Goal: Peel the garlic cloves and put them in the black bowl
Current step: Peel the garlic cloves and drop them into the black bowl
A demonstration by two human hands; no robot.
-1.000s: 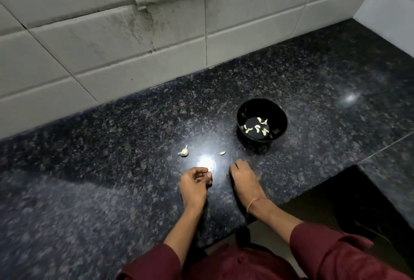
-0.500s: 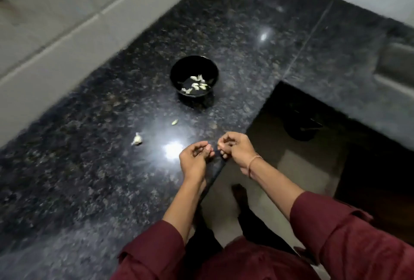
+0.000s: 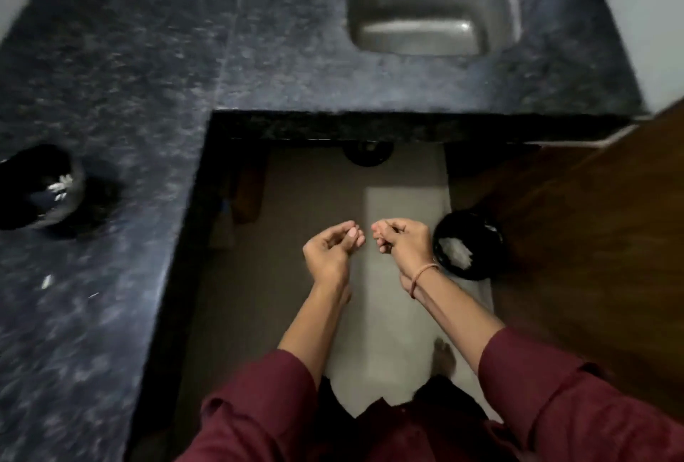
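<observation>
Left hand and right hand have moved off the worktop towards the bin. Fingertips are bunched; what they pinch cannot be told. Likely discarding peel. The black bowl, left, holds peeled cloves.

Count taken from the head view.

- Hands: two, the left hand and the right hand.
- Maroon sleeves: two, the left sleeve and the right sleeve.
- Bracelet: one, on the right wrist.
- Bare foot: one, on the floor.
- Black bowl: one, on the bench at far left.
- Garlic cloves in the bowl: blur prevents a firm figure; perhaps three or four pale pieces.
- Loose pale bits on the bench: two.
- Steel sink: one, set in the bench.
- Round black bin on the floor: one, holding one white mass.
- Dark round fitting under the bench edge: one.
</observation>
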